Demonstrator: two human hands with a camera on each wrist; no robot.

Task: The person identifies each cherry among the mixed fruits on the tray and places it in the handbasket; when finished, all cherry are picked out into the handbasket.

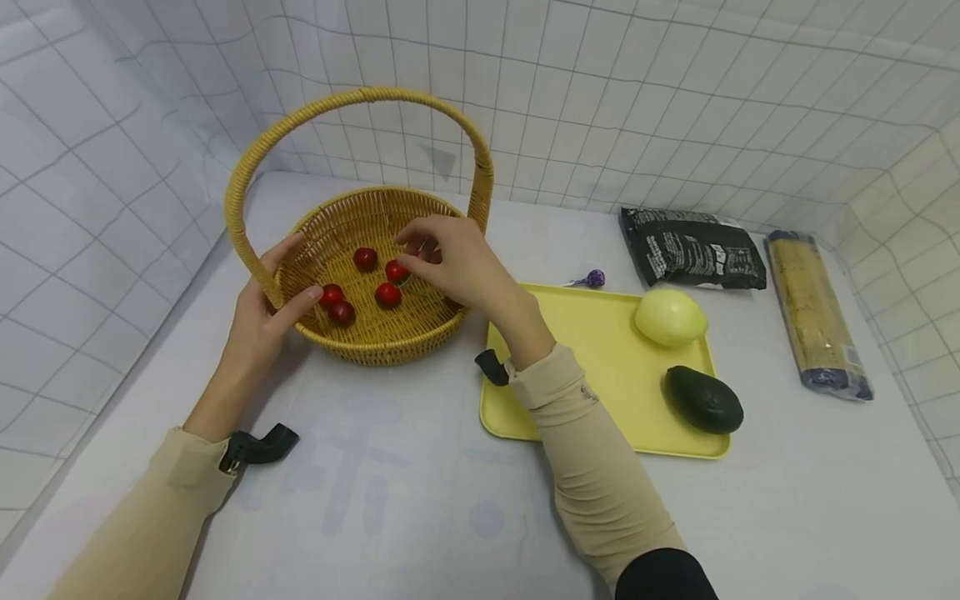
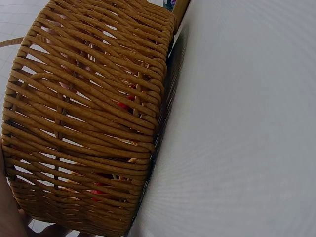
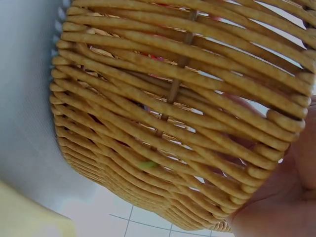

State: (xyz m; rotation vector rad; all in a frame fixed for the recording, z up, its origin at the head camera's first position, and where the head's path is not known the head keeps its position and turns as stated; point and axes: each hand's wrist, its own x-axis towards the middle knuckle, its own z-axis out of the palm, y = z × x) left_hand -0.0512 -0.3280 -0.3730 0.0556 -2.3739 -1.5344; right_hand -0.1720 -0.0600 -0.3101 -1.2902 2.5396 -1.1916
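A wicker basket [image 1: 378, 354] with a tall arched handle [image 1: 360, 96] stands at the back left of the table. Several dark red cherries [image 1: 365, 258] lie on its woven floor. My left hand [image 1: 258, 317] holds the basket's left rim around the handle's base, the thumb near two cherries [image 1: 342, 313]. Reaching over the right rim, my right hand [image 1: 457, 254] has its fingers bent above the cherries, with a gap between thumb and index fingertips. The thumb overlaps one cherry [image 1: 397, 271] in the head view. In the right wrist view the basket wall [image 3: 173, 108] hides the fingertips.
Right of the basket lies a yellow tray [image 1: 600, 367] bearing a yellow lemon-like fruit [image 1: 671, 317] and a dark green avocado [image 1: 702, 400]. Behind it are a purple-wrapped lollipop [image 1: 592, 278] and a black packet [image 1: 693, 250]. A long clear-and-blue package [image 1: 816, 312] lies far right.
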